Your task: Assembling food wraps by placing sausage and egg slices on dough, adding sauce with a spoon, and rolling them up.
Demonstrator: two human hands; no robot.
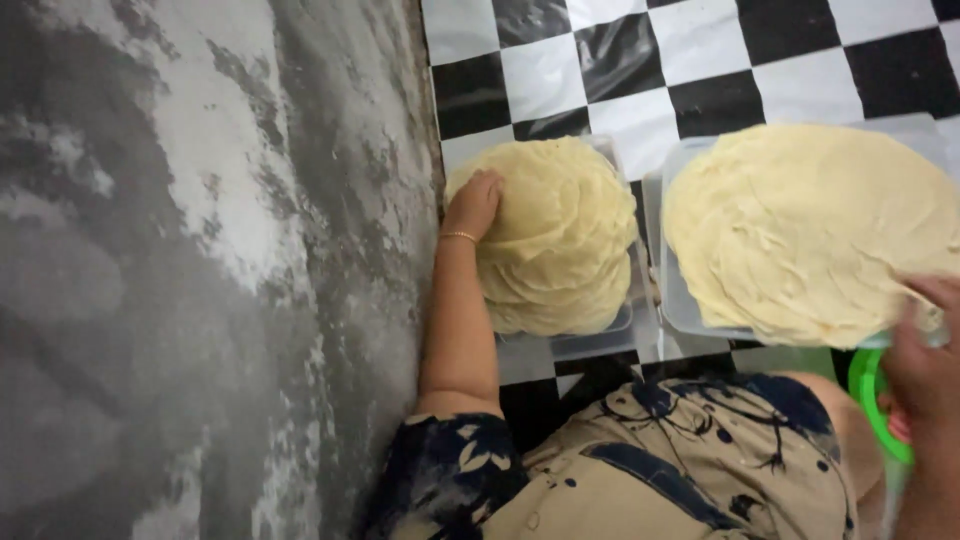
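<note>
My left hand [474, 203], a thin gold bangle at its wrist, lies on the left edge of a stack of thin pale-yellow dough sheets [560, 235], with the fingers curled onto the top sheet. That stack sits in a clear plastic container [600, 340]. A second, wider pile of dough sheets [810, 225] fills another clear container [680, 300] to the right. My right hand [925, 360] grips that container's near right rim, partly cut off by the frame edge.
Black-and-white chequered floor [620, 70] lies under both containers. A mottled grey concrete surface [200, 270] fills the left half. My lap in dark floral fabric [660, 470] is at the bottom. A green round plastic object [866, 395] sits by my right hand.
</note>
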